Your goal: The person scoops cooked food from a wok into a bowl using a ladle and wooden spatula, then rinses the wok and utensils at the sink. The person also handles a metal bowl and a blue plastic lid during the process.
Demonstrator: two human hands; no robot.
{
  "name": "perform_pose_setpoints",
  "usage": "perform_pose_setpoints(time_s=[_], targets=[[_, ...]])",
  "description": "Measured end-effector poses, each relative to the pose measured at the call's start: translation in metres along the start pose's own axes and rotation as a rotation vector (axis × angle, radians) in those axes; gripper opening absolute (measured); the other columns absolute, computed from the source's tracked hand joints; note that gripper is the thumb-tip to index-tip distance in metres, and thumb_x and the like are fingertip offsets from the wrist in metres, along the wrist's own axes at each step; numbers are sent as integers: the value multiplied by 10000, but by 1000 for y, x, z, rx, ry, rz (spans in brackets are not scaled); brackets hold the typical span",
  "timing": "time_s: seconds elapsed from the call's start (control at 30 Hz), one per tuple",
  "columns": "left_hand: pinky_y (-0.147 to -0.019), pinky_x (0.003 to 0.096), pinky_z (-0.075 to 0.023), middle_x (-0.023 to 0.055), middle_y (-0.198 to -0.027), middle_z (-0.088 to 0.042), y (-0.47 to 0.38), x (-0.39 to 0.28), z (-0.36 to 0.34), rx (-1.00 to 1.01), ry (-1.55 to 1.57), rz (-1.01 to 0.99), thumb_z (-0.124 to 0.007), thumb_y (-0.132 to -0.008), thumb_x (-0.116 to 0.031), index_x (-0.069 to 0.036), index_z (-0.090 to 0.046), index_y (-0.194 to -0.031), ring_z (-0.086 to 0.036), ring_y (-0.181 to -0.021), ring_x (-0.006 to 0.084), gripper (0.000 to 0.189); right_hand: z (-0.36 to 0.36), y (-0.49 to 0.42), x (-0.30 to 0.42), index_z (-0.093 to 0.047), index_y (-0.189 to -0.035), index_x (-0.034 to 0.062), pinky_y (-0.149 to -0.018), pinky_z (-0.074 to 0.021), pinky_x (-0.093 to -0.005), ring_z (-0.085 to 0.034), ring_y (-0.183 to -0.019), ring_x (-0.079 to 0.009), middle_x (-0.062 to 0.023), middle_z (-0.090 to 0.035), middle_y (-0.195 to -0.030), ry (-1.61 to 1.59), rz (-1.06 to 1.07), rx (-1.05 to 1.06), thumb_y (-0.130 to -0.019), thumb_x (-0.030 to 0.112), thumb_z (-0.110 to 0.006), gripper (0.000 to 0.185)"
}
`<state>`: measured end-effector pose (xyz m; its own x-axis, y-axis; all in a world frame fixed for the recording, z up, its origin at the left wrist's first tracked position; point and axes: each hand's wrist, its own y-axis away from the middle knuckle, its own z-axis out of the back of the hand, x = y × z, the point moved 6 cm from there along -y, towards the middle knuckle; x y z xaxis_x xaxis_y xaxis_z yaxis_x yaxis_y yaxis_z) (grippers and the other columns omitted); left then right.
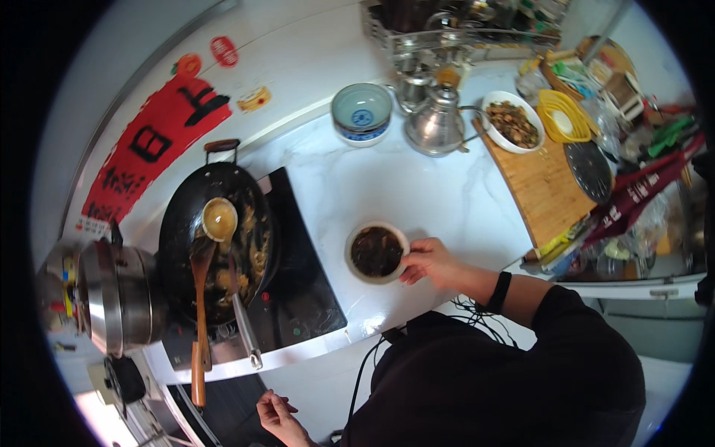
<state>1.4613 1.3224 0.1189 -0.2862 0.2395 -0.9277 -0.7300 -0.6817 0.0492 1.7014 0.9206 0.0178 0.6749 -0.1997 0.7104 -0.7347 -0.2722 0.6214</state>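
Note:
My right hand point(429, 261) grips the rim of a white bowl point(351, 267) from its right side. Dark brown liquid with dark pieces point(377, 251) fills much of this bowl, which appears to rest on the white marbled counter point(441, 195). Below the counter's front edge, my left hand point(281, 416) hangs with loosely bent fingers and nothing visible in it. To the left, a black wok point(181, 193) with oily residue sits on a black cooktop point(304, 279). A ladle point(246, 324) holding yellowish liquid and a spatula with a wooden handle point(199, 335) lie across the wok.
Blue-patterned bowls point(362, 114) are stacked at the back beside a metal kettle point(435, 128). A wooden board point(525, 193) carries a white dish of cooked food point(513, 123). A yellow basket point(561, 117) is nearby. A steel pot point(120, 296) stands left of the wok.

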Motion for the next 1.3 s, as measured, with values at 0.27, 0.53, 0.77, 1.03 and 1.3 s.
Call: perform_pose_setpoints(time_s=[0.27,0.53,0.77,1.03,1.3], targets=[[-437,170,-332,-3,-695,-522,-33,-7,-22,121,-11,-108,-585,-985,-175,-11,-583,-942,-419,-526,29,170,129,31,15,-581,-868,-7,-610,-614,-377,-721,-721,-290,-155,-670,-804,-327,278,-412,-874,60,-635,86],[-450,166,-329,0,-699,-519,-34,-23,-22,104,-29,-132,-589,-981,-177,-7,-592,-978,-422,-537,33,171,249,40,25,-564,-956,-44,-622,-619,-334,-717,-745,-249,-175,-689,-850,-559,410,-732,-912,34,-554,90],[-564,195,-375,-5,-802,-552,-23,-60,6,-73,-119,-150,-624,-945,-153,-5,-598,-1010,-455,-647,49,163,366,3,9,-598,-1015,-50,-655,-613,-290,-690,-724,-220,-147,-688,-889,-701,543,-635,-921,66,-521,167],[-788,320,-484,134,-1038,-570,-50,-148,39,-252,-715,-569,-681,-885,-115,32,-570,-1132,-579,-891,235,308,292,6,0,-615,-879,10,-564,-568,-240,-637,-618,-123,-84,-679,-774,-743,410,-595,-935,294,-653,292],[-973,423,-428,149,-1200,-589,-136,-127,60,45,-1311,-198,-844,-680,-236,-32,-502,-1326,-554,-1121,335,758,-54,-91,117,-611,-1029,29,-580,-500,-286,-650,-692,-172,-90,-677,-828,-49,394,74,-902,217,-672,235]])
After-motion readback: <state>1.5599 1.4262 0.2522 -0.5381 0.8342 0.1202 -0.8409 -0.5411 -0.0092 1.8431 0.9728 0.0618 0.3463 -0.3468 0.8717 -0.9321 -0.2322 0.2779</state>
